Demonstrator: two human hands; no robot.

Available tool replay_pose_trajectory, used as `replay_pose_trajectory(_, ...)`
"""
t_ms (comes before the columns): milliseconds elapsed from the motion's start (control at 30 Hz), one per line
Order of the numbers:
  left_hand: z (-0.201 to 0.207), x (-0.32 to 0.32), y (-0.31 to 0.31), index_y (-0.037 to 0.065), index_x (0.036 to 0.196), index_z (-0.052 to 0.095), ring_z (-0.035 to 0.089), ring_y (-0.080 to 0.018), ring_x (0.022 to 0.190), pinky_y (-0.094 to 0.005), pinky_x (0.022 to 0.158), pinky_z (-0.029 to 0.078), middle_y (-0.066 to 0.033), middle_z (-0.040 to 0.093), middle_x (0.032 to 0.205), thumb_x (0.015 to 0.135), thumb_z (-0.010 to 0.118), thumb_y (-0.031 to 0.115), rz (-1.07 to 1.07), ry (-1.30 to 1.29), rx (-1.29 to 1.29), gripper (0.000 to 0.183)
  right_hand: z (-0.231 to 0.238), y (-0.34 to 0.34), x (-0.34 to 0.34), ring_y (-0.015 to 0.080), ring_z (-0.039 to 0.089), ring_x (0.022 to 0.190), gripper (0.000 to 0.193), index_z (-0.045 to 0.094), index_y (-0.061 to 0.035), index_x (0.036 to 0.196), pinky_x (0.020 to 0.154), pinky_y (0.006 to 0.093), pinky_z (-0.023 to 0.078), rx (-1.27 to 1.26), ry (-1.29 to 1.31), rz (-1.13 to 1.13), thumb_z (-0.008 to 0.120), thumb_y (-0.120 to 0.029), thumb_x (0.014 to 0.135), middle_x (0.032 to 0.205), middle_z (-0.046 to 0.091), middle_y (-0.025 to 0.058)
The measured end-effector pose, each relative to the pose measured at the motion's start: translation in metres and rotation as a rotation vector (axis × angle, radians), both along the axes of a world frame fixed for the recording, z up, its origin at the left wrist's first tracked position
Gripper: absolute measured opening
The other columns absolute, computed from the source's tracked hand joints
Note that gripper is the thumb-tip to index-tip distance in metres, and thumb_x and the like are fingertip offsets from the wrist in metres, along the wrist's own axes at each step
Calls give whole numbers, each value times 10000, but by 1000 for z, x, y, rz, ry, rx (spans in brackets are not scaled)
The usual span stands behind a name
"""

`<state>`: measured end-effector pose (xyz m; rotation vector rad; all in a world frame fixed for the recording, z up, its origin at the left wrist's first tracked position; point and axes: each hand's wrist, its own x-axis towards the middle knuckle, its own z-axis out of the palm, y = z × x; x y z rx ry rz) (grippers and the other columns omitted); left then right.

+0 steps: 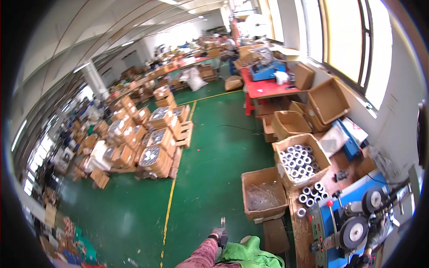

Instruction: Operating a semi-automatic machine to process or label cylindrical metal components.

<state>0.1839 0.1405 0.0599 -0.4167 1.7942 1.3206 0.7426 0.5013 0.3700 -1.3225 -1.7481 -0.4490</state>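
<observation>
My left hand (219, 232), in a grey glove with a dark band at the wrist, hangs over the green floor beside my green apron (248, 252). Bare-looking fingertips stretch forward from it, and I see nothing held. At the lower right, my right hand (379, 233), dark-gloved, is against the blue bench machine (333, 223), beside its two dark wheels (354, 232). Its fingers are too dark and blurred to make out. Several silvery rings (313, 195) stand on the wooden bench near the machine, and more rings (298, 161) fill an open cardboard box (280, 172).
An open carton (250, 196) with clear plastic stands left of the bench. Beyond are empty boxes (328, 100) and a red table (268, 91). Stacked cartons (156, 156) on pallets line the left, past a yellow floor line (170, 207). A person (229, 44) is far back.
</observation>
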Motion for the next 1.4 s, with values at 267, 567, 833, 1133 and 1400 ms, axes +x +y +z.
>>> replay_pose_trajectory(267,-70,-58,-58,162,736,562,526,-145,680,-302,578,425,-14,554,700,924,410,363,-1902,812,-3,314,-23,42,-19,272,482,600,63,535,-99,699,557,364,369,-167,604,154,572,-144,676,612,473,90)
replay_pose_trajectory(567,-20,6,108,168,719,542,513,-144,659,-305,563,419,-12,537,681,925,412,369,-957,-155,-100,315,-18,30,17,258,538,954,262,631,-126,901,847,407,396,-401,-178,-349,609,-270,683,958,594,69)
replay_pose_trajectory(833,2,23,127,174,705,525,501,-144,641,-308,551,413,-11,522,664,925,413,375,-981,-158,-79,318,-24,30,14,272,523,949,265,616,-128,922,832,416,378,-428,-163,-327,598,-275,702,983,573,88)
replay_pose_trajectory(1133,4,30,125,180,688,505,488,-143,620,-311,536,407,-9,504,645,926,415,381,-921,-194,-73,324,-30,40,16,319,546,875,254,626,-105,866,798,440,412,-310,-129,-292,601,-294,699,901,589,131)
replay_pose_trajectory(1400,-4,24,98,186,674,487,477,-142,602,-314,524,402,-8,489,628,927,417,387,-864,-246,-74,331,-16,33,12,274,531,978,216,618,-121,906,839,409,395,-422,-151,-315,558,-244,739,996,590,92)
